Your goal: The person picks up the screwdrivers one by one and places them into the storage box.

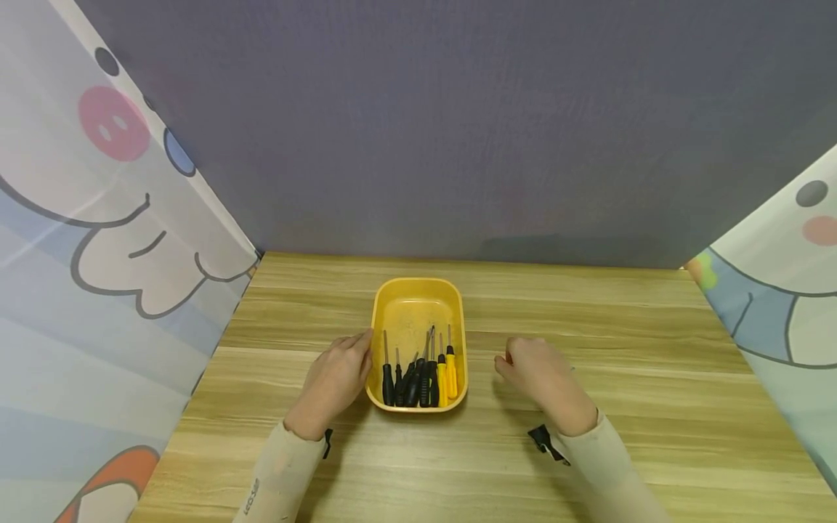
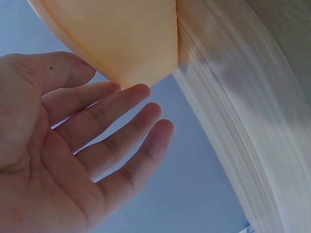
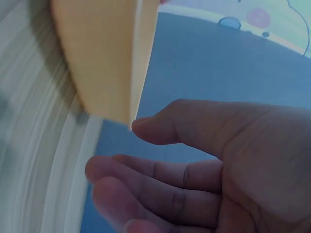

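Observation:
A yellow plastic tray [image 1: 407, 314] sits on the wooden table, its wall also visible in the left wrist view [image 2: 126, 39] and the right wrist view [image 3: 99, 58]. Several black-handled screwdrivers [image 1: 413, 385] lie in its near half, shafts pointing away. Beside them, on the right, are two yellow-handled screwdrivers [image 1: 451, 374]. My left hand [image 1: 336, 372] is at the tray's left side; its fingers are loosely bent, the fingertips at or very near the wall. My right hand [image 1: 541, 372] hovers a little right of the tray, fingers loosely curled around nothing.
The wooden tabletop [image 1: 628, 327] extends to both sides of the tray. A grey-blue panel [image 1: 418, 131] rises behind the table. Cartoon-printed sheets [image 1: 131, 240] hang at the left and right. A black strap [image 1: 546, 442] hangs at my right wrist.

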`<state>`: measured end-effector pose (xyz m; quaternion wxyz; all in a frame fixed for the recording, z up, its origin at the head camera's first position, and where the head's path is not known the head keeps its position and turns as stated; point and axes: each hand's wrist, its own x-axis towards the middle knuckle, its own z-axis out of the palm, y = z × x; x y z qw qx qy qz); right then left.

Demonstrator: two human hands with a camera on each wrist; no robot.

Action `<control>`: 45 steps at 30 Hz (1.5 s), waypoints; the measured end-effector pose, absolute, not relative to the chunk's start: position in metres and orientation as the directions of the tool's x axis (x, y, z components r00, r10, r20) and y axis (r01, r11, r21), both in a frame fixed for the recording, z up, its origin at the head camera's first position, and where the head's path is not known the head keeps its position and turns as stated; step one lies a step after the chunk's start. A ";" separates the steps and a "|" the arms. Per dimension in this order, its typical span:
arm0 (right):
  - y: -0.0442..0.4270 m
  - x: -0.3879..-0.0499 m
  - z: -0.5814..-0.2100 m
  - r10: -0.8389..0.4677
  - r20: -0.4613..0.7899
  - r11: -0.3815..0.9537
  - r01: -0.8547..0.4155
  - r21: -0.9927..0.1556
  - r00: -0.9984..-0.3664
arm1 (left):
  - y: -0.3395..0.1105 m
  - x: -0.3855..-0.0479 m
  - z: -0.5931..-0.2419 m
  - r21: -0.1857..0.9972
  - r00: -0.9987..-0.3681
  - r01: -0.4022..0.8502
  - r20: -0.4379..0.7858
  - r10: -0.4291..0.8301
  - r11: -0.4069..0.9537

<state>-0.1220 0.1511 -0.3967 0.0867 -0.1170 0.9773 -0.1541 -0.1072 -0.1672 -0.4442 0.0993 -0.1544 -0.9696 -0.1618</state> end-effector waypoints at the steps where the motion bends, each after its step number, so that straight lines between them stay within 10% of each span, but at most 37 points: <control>1: 0.156 -0.121 -0.398 -0.248 -0.135 0.927 -0.195 -0.321 -0.959 | -0.167 -0.107 -0.444 0.284 -0.933 0.331 0.242 0.267 0.900; 45: 0.232 -0.107 -0.452 -0.174 -0.211 0.927 -0.088 -0.364 -0.962 | -0.167 -0.107 -0.445 0.274 -0.930 0.336 0.249 0.270 0.901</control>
